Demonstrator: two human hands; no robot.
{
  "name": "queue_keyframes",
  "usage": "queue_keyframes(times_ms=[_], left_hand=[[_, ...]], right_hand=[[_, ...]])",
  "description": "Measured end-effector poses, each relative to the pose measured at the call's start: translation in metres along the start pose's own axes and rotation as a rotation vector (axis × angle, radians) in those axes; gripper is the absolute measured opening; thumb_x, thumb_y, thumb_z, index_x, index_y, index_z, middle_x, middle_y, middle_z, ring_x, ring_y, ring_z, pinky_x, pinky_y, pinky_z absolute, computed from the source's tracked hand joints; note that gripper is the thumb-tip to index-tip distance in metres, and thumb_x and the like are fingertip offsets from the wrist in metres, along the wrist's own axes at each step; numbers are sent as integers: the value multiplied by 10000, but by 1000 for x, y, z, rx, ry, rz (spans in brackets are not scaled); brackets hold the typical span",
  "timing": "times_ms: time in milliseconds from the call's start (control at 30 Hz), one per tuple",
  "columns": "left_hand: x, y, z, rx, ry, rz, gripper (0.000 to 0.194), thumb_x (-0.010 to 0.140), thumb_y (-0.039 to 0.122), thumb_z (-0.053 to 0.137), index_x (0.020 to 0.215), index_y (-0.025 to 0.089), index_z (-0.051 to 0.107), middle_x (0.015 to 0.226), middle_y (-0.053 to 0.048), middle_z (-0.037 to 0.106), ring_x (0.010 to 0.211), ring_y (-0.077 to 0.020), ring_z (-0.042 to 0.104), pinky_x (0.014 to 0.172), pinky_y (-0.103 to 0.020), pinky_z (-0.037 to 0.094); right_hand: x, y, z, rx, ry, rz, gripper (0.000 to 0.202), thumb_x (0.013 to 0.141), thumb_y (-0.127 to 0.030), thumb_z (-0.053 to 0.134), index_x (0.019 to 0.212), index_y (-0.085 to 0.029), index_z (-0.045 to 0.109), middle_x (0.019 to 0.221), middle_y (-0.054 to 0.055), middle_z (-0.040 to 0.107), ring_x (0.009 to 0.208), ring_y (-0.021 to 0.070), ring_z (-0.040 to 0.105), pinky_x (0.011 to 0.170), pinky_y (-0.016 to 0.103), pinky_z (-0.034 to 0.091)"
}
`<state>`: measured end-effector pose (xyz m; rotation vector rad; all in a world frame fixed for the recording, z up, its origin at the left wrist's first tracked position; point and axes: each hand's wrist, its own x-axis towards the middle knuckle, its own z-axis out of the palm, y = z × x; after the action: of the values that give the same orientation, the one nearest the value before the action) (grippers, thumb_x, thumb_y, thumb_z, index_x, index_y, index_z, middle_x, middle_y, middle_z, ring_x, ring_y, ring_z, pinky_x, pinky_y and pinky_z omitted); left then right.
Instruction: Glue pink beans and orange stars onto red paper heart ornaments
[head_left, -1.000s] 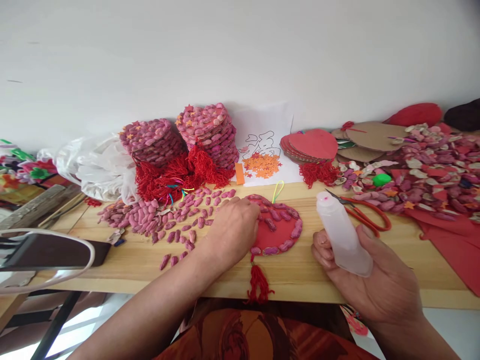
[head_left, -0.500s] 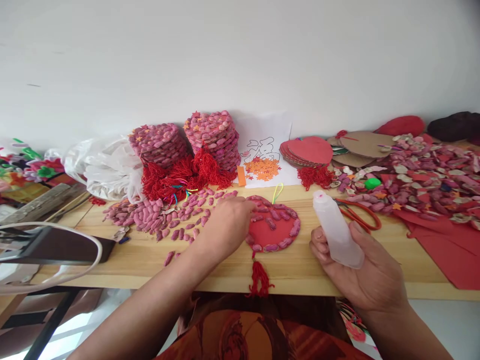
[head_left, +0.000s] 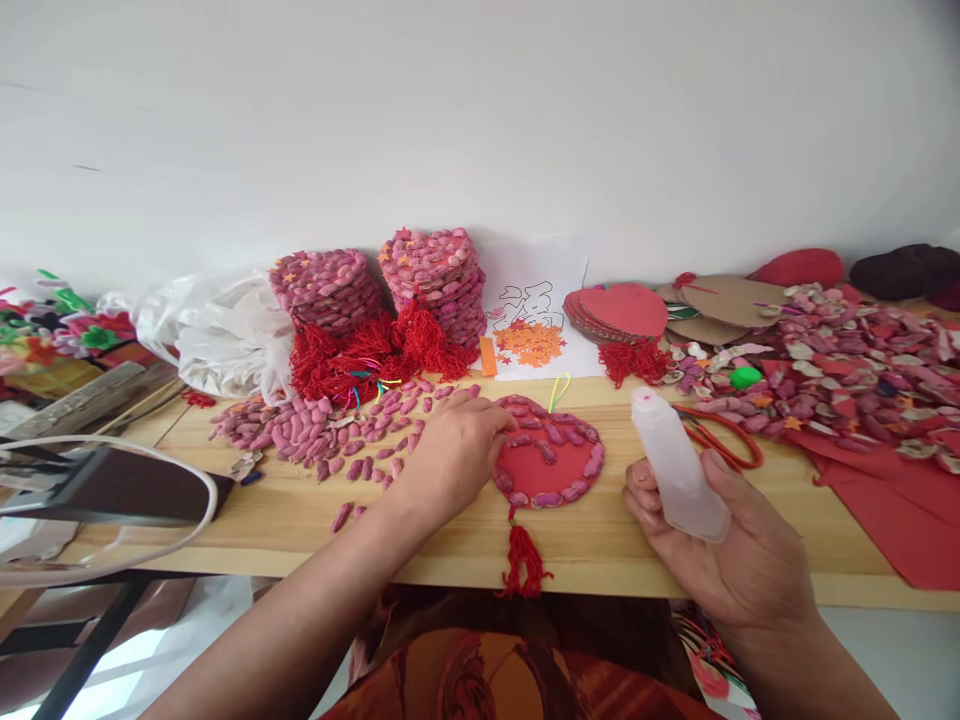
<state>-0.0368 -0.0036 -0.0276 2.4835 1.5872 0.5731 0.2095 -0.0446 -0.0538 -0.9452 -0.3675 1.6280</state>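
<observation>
A round red disc (head_left: 540, 470) lies on the wooden table, rimmed with pink peanuts, with more peanuts across its upper part. It has a yellow loop (head_left: 559, 392) at the top and a red tassel (head_left: 523, 560) at the bottom. My left hand (head_left: 465, 450) is at the disc's left edge, fingers pinched together; what they hold, if anything, is hidden. To the right of the disc, my right hand (head_left: 720, 530) grips a translucent white bottle (head_left: 682, 475), its narrow tip pointing up and left.
Loose peanuts (head_left: 300, 430) lie left of my left hand, below two stacks of peanut-covered discs (head_left: 435, 280). Orange stars (head_left: 532, 343) rest on white paper (head_left: 577, 270). Orange-handled scissors (head_left: 731, 440), red sheets (head_left: 892, 510) and a shell pile (head_left: 862, 360) are at right. A black box (head_left: 127, 485) sits left.
The view has shifted slightly, so the table things appear a little further right and lower. My left hand stays at the disc's left edge, and my right hand still holds the bottle.
</observation>
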Motion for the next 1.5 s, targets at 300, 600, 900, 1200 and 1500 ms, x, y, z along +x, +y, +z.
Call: queue_keyframes(times_ms=[300, 600, 900, 1200, 1500], left_hand=[[4, 3, 6, 3, -45, 55, 186, 937, 196, 582, 905, 213, 765, 830, -39, 721, 817, -214, 595, 853, -370, 460], [3, 3, 12, -69, -48, 58, 272, 965, 133, 500, 901, 211, 753, 854, -35, 700, 825, -187, 607, 776, -316, 453], [2, 6, 15, -30, -46, 72, 256, 949, 103, 503, 872, 177, 736, 845, -46, 662, 819, -186, 592, 754, -310, 454], [0, -5, 22, -55, 5, 99, 277, 953, 119, 496, 899, 192, 758, 879, -57, 697, 861, -194, 616, 829, -326, 478], [-15, -17, -13, -21, 154, 54, 377, 909, 21, 458, 1088, 195, 740, 963, -72, 723, 946, -217, 605, 866, -347, 476]], right_hand=[[-1, -2, 2, 1, 16, 4, 312, 663, -410, 794, 875, -199, 707, 755, 61, 613, 668, 172, 536, 549, 259, 491], [0, -1, -2, -46, -66, -12, 273, 737, -434, 729, 864, -193, 719, 718, 72, 609, 656, 174, 536, 559, 262, 483], [-1, -1, -2, -39, -38, -17, 263, 736, -424, 727, 879, -206, 690, 719, 65, 605, 653, 174, 528, 554, 264, 473], [0, -1, 5, 49, 30, -24, 339, 640, -368, 812, 896, -209, 657, 801, 52, 610, 680, 173, 528, 540, 268, 480], [-2, -3, 5, -27, -51, -88, 201, 729, -373, 738, 827, -212, 667, 710, 57, 616, 654, 164, 521, 537, 257, 471]])
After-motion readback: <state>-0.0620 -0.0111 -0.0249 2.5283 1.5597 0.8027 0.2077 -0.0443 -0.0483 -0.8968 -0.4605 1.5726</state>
